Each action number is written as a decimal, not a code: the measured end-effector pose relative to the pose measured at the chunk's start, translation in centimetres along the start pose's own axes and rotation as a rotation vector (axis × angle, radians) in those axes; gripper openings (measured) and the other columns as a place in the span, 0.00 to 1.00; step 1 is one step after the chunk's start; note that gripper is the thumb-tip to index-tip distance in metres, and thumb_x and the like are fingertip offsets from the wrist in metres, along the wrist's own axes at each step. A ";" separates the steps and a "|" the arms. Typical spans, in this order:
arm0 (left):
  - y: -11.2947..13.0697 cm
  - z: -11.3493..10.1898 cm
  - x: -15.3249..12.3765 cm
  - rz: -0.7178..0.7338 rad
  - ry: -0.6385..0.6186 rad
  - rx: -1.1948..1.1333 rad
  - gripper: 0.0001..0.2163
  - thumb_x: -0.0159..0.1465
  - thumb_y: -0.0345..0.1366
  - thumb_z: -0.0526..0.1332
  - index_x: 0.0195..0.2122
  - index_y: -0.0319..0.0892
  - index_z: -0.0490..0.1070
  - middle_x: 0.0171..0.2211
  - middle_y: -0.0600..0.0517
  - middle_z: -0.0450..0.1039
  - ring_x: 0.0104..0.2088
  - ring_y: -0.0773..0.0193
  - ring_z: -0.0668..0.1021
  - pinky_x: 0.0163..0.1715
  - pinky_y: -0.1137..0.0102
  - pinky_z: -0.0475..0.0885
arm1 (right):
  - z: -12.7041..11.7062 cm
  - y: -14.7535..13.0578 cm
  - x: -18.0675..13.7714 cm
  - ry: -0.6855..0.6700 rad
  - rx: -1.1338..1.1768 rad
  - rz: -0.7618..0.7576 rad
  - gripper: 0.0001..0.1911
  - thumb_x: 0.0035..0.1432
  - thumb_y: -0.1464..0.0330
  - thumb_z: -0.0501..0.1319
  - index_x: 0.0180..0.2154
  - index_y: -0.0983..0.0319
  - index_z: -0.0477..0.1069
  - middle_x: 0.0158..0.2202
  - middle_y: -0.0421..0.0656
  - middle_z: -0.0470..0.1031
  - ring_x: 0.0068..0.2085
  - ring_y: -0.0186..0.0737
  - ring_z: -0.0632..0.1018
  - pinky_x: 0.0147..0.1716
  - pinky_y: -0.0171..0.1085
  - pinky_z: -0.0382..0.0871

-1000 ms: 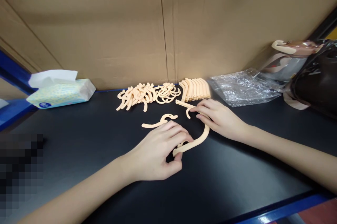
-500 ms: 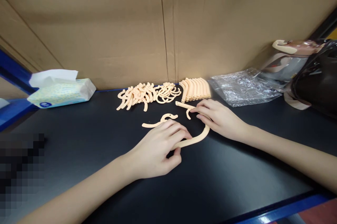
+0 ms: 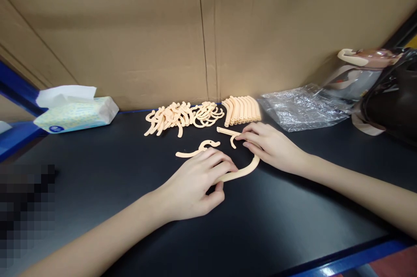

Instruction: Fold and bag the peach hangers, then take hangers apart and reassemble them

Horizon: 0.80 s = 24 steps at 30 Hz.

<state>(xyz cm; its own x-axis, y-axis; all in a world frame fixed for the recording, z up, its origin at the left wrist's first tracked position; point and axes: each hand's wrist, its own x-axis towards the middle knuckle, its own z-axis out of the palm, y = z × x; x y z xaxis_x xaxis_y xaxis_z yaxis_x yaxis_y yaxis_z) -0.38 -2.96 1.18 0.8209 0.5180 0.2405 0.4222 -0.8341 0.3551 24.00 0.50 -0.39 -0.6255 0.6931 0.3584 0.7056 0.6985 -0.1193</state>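
Note:
My left hand [image 3: 202,181] is closed round the near end of a curved beige plastic bar [image 3: 239,173], which looks like a hanger arm. From there the bar bends up and passes under my right hand [image 3: 270,144]. The right fingers are drawn together at a small beige hook [image 3: 232,141] and a straight, grooved bar [image 3: 225,130]; how these parts join is hidden under the hand. Just beyond my left knuckles lies a loose S-shaped beige piece [image 3: 189,153] with a hooked end, partly covered by the hand.
At the back of the black table [image 3: 260,233] are a pile of curved beige pieces [image 3: 169,117], a heap of thin hooks [image 3: 208,114] and a neat row of bars [image 3: 243,111]. A tissue pack [image 3: 78,114] stands left, clear plastic [image 3: 302,105] and a dark bag [image 3: 394,99] right.

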 end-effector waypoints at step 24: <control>-0.5 0.1 -0.2 0.014 0.039 0.168 0.16 0.62 0.25 0.53 0.49 0.44 0.70 0.47 0.48 0.68 0.47 0.59 0.70 0.47 0.65 0.68 | -0.1 0.2 0.1 0.013 -0.002 -0.016 0.13 0.64 0.72 0.52 0.45 0.60 0.72 0.42 0.47 0.72 0.43 0.43 0.73 0.45 0.45 0.68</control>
<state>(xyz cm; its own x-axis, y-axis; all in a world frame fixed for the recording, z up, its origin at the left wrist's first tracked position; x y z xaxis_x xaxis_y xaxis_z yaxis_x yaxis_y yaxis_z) -0.73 -2.67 0.80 0.8128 0.5107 0.2803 0.4723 -0.8594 0.1961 24.05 0.70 -0.28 -0.6322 0.6795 0.3725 0.6963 0.7090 -0.1117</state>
